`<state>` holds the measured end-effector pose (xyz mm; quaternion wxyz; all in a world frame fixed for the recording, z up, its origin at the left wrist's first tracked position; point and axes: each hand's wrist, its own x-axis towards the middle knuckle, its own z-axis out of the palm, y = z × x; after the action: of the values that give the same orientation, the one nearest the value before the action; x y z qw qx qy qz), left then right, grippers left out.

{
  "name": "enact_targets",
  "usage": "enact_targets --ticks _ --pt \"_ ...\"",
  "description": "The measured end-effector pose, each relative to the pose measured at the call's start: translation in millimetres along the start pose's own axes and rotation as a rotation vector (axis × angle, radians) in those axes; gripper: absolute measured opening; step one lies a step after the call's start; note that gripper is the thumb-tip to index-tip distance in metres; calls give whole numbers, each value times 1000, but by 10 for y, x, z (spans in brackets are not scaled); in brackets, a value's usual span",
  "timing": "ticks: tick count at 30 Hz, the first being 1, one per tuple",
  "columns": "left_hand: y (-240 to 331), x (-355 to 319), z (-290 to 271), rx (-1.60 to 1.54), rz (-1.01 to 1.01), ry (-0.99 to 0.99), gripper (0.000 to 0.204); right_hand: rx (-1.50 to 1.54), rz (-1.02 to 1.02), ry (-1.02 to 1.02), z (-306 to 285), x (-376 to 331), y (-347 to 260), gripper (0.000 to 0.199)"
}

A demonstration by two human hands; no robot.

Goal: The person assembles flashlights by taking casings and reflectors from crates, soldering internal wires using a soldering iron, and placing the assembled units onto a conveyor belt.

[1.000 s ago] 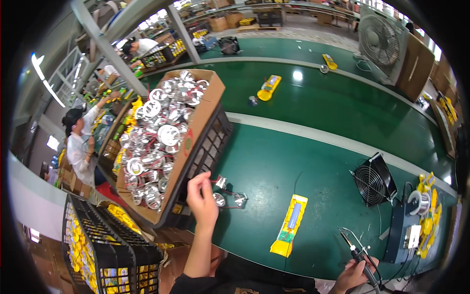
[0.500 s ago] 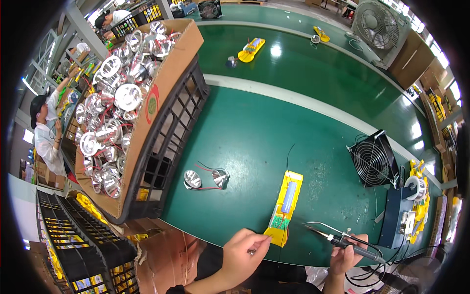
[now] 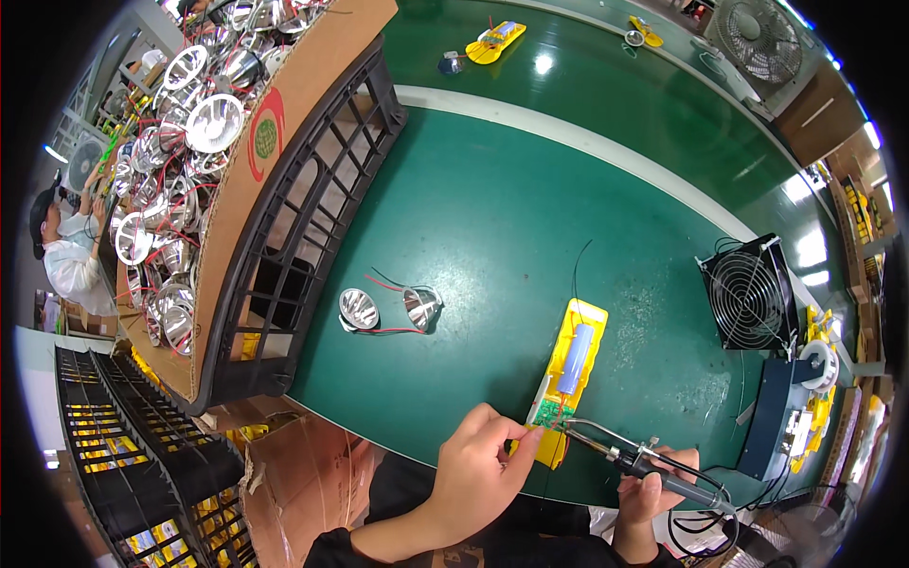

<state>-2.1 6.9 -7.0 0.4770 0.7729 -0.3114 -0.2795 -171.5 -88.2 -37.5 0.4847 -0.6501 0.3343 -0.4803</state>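
Observation:
A yellow lamp housing [image 3: 587,318] lies on the green table, with a blue cylindrical battery [image 3: 576,358] and a small green circuit board [image 3: 550,414] inside. My left hand [image 3: 485,464] is closed in a pinch at the housing's near left edge, beside the board. What is between its fingertips is too small to make out. My right hand [image 3: 653,485] grips a soldering iron [image 3: 674,487] with a thin curved tube along it. Its tip reaches the board, close to my left fingertips. A thin dark wire [image 3: 575,270] extends from the housing's far end.
Two joined silver reflectors [image 3: 359,310] with wires lie left of the housing. A carton [image 3: 312,59] of reflectors in a black crate [image 3: 317,204] stands at the left. On the right are a black fan [image 3: 748,295], a dark blue box [image 3: 769,417] and a solder spool [image 3: 820,365].
My right hand has brought the soldering iron left, from beside the housing onto the circuit board. My left hand stays pinched at the housing's edge. The view has shifted a little.

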Motion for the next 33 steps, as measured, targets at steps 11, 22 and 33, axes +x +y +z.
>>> enact_targets --ticks 11,22,33 --pt "-63 -10 56 103 74 47 13 -71 -48 -36 34 -20 13 42" --pt "-37 9 75 135 81 59 15 -46 -90 -90 9 -22 36 36" --pt "-22 19 89 124 68 50 15 -29 -86 -118 -4 -23 47 34"
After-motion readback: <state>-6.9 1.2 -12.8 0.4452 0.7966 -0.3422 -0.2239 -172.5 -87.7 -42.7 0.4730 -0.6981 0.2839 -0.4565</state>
